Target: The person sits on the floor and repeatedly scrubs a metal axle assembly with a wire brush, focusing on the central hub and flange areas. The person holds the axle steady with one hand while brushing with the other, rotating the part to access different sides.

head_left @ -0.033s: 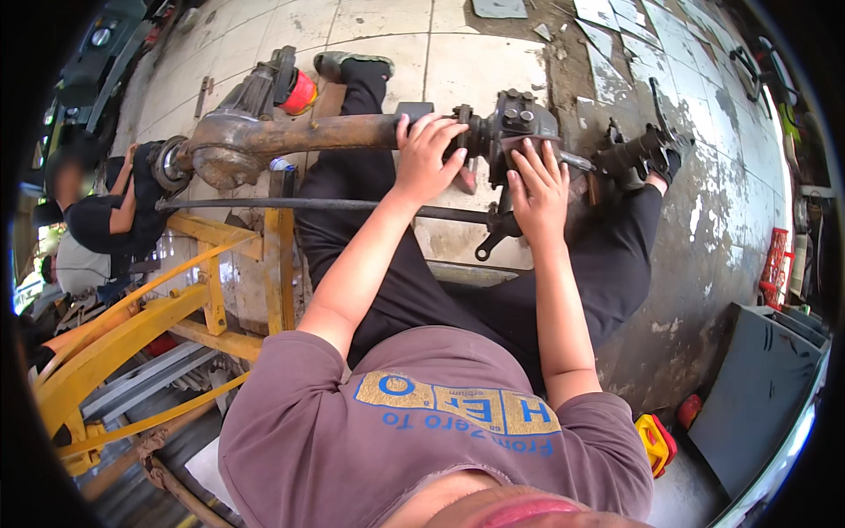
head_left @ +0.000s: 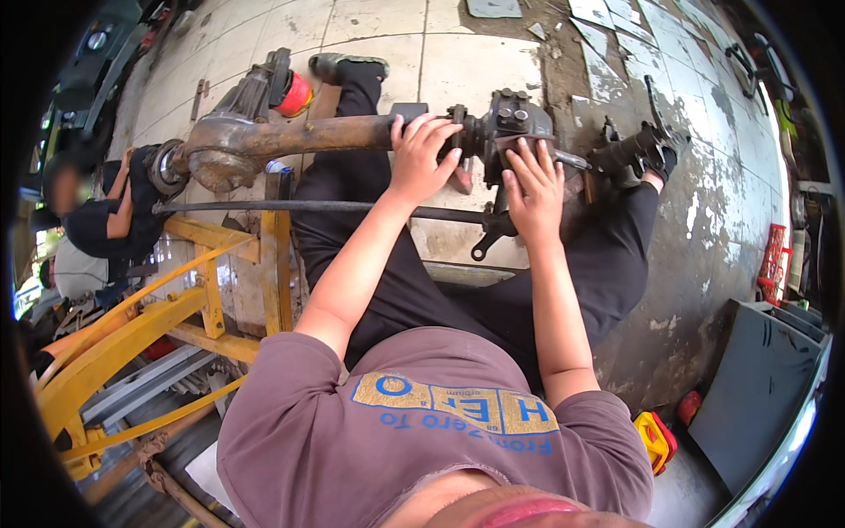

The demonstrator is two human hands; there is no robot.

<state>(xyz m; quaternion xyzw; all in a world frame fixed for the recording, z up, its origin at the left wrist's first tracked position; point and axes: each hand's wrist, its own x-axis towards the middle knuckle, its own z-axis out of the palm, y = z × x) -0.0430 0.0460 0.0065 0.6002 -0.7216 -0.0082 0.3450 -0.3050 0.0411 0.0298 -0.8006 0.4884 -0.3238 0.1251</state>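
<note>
Axle tube [head_left: 330, 135] lies crosswise before person, above left leg [head_left: 359, 91]. Hands apart, clamping nothing: left hand [head_left: 421, 165] rests spread on tube end, right hand [head_left: 534, 201] lays fingers on bolted knuckle housing [head_left: 519, 116]. Possible danger: if knuckle swivels suddenly, fingers get pinched.

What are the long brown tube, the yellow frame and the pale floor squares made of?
Brown tube: metal, probably steel; dull, with rusty-looking patches.
Yellow frame: probably painted metal; yellow colour coats its beams, hiding what's underneath.
Pale floor squares: perhaps ceramic tile; flat, with thin joint lines.
</note>
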